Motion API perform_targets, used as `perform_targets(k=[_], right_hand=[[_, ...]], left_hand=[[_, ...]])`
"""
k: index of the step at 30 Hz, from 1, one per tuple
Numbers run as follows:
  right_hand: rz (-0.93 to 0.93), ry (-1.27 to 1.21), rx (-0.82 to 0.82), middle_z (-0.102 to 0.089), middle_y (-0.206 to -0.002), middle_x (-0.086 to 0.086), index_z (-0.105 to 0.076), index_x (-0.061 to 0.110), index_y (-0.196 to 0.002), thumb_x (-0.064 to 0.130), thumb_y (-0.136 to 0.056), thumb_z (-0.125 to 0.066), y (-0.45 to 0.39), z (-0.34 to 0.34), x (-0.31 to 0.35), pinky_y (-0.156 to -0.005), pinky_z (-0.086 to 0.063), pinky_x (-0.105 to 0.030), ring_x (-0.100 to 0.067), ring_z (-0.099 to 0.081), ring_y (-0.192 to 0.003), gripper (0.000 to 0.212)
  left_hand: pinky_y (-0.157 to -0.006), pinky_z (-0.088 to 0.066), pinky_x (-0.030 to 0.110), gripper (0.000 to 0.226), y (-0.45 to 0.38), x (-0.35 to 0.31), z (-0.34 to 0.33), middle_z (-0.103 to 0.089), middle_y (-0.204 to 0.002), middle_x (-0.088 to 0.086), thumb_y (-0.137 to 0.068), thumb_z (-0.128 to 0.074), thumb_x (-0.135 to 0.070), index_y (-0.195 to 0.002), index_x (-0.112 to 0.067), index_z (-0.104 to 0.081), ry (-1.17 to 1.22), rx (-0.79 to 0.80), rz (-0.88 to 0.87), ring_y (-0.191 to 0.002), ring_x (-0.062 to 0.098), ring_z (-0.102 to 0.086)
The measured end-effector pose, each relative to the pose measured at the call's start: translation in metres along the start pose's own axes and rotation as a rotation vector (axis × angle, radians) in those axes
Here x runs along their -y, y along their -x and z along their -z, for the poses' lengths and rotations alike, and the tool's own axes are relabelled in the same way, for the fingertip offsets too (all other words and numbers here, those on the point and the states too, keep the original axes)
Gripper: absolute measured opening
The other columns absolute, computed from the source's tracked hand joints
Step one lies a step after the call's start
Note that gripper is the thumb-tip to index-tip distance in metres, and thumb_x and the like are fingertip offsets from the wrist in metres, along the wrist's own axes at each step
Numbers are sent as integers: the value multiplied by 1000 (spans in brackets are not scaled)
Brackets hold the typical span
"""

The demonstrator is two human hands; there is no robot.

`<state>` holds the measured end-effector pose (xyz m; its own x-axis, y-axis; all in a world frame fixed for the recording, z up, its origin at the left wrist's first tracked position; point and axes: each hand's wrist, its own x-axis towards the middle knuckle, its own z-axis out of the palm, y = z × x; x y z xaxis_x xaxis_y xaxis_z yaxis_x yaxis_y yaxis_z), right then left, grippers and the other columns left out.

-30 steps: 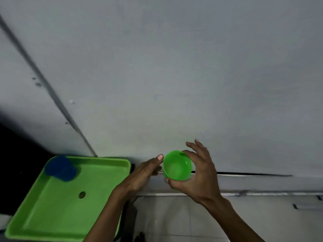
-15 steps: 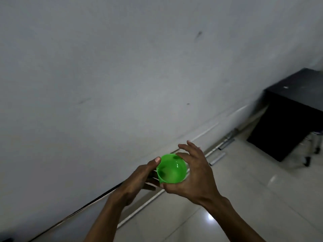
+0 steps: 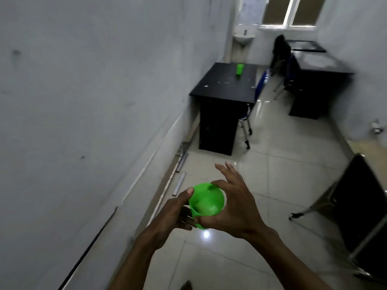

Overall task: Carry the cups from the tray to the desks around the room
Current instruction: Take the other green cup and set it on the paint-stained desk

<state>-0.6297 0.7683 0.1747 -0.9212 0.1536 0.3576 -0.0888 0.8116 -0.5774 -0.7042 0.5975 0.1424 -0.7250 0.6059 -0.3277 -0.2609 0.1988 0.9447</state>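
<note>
Wall sink (image 3: 243,39), window (image 3: 290,11), chair (image 3: 354,208)

Left: we found the wall (image 3: 83,101) closing that side | Ahead: tiled floor (image 3: 282,164) lay open between black desk (image 3: 226,84) on the left and second desk (image 3: 320,68) on the right | Right: dark chair (image 3: 360,206) narrowed the passage | Desk top: green cup (image 3: 240,69) occupied the far end.
</note>
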Motion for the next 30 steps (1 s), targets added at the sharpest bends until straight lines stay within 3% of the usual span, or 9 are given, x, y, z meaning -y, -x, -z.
perform_targets(k=[3,12,22,30], right_hand=[[-76,34,-29,-33,-156,1,-68,13,-110,62,-45,-81,-18,14,-26,-115,-29,-51,-12,-10,-150,82],[-232,86,-133,-31,-157,5,-64,20,-113,66,-46,-77,-113,44,-114,-111,-23,-32,-8,-6,-149,82],[-376,99,-179,-31,-156,6,-61,23,-116,67,-44,-77,-220,76,-223,-106,-18,-27,-5,-7,-148,86],[-368,98,-215,-33,-156,7,-61,24,-115,70,-43,-75,-319,124,-347,-107,-19,-28,-7,-10,-148,86]], left_hand=[[-74,-56,39,57,-44,-14,-12,-74,-93,14,-71,-47,-78,-106,-38,-68,-17,82,-24,-75,24,-69],[-79,-55,44,67,-203,-77,-29,-71,-91,26,-78,-46,-65,-113,-11,-64,-87,278,-23,-77,32,-69],[-75,-54,41,70,-366,-139,-64,-69,-95,29,-76,-46,-69,-110,-10,-64,-162,400,-16,-77,34,-66],[-74,-56,41,71,-520,-187,-120,-71,-92,25,-72,-50,-75,-109,-17,-65,-154,413,-34,-78,34,-69]])
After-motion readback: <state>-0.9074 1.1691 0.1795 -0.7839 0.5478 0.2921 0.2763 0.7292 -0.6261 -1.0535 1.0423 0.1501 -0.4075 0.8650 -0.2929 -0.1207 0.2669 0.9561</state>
